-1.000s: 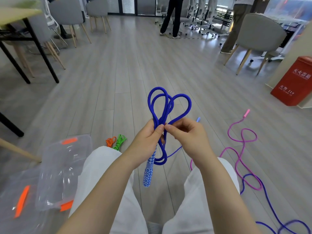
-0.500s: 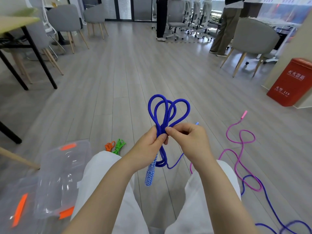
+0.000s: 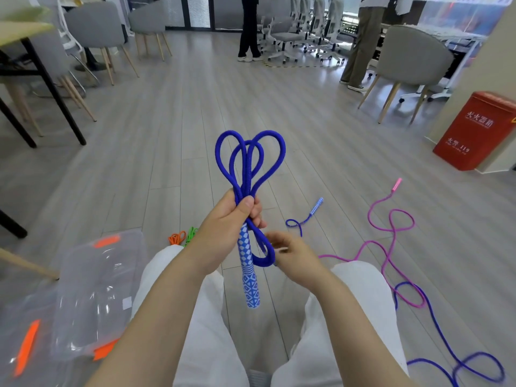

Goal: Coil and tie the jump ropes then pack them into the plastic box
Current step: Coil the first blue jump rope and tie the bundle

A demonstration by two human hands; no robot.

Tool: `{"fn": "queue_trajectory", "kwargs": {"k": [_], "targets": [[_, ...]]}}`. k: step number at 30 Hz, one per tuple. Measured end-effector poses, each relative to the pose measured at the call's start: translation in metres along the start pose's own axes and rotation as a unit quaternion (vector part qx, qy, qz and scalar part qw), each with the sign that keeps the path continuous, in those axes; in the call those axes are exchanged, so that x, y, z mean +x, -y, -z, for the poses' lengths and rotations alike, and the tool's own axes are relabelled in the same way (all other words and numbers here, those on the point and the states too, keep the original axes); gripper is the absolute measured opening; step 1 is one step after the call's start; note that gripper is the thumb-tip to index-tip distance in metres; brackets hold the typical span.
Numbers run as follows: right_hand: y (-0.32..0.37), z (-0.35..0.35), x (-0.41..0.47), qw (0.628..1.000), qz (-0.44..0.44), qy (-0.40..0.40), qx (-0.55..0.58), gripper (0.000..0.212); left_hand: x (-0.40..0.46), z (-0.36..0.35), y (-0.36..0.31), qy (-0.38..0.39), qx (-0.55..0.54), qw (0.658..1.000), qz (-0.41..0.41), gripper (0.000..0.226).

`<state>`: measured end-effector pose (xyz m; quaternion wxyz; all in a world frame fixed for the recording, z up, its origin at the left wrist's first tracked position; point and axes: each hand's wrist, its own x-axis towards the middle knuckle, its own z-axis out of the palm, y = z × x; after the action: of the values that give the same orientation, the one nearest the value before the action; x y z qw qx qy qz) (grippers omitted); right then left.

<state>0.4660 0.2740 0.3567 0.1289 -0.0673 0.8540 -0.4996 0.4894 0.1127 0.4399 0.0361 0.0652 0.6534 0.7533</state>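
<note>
Where head view centres: left hand (image 3: 229, 219) grips bundled loops of thick blue braided jump rope (image 3: 248, 163), its blue-white patterned handle (image 3: 249, 272) hanging below fist. Right hand (image 3: 293, 255) beside lower loop, blurred; fingers loosely curled, apparently holding nothing. Clear plastic box with orange clips (image 3: 92, 297) on grey floor, lower left. Pink rope (image 3: 391, 233) loose on floor, right.

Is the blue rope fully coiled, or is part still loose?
Partly coiled: left hand holds loops of the blue rope; its tail trails across the floor.
</note>
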Motion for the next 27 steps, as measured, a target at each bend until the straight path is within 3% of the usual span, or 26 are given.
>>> {"fn": "queue_trajectory", "kwargs": {"k": [4,9,12,16,19,27], "targets": [[-0.030,-0.019,0.006,0.999,-0.015,0.015,-0.050,0.020,-0.002,0.002,-0.008,0.006,-0.068,0.997,-0.020,0.017],[-0.052,-0.017,0.001,0.997,-0.037,-0.059,-0.020,0.017,-0.001,0.013,-0.012,-0.015,-0.105,0.994,-0.024,0.018],[-0.061,-0.004,0.000,0.991,-0.051,-0.121,0.020,0.015,0.002,0.025,-0.010,-0.068,-0.112,0.991,-0.024,0.018],[-0.052,0.021,-0.002,0.974,-0.053,-0.194,0.101,0.005,0.011,0.035,-0.006,-0.194,-0.148,0.969,-0.039,0.019],[-0.023,0.037,-0.011,0.953,0.011,-0.238,0.186,0.003,0.014,0.038,-0.003,-0.238,-0.103,0.965,-0.038,0.019],[0.049,0.044,-0.025,0.952,0.079,-0.217,0.201,0.005,0.008,0.023,-0.001,-0.177,0.047,0.983,0.015,0.021]]}}
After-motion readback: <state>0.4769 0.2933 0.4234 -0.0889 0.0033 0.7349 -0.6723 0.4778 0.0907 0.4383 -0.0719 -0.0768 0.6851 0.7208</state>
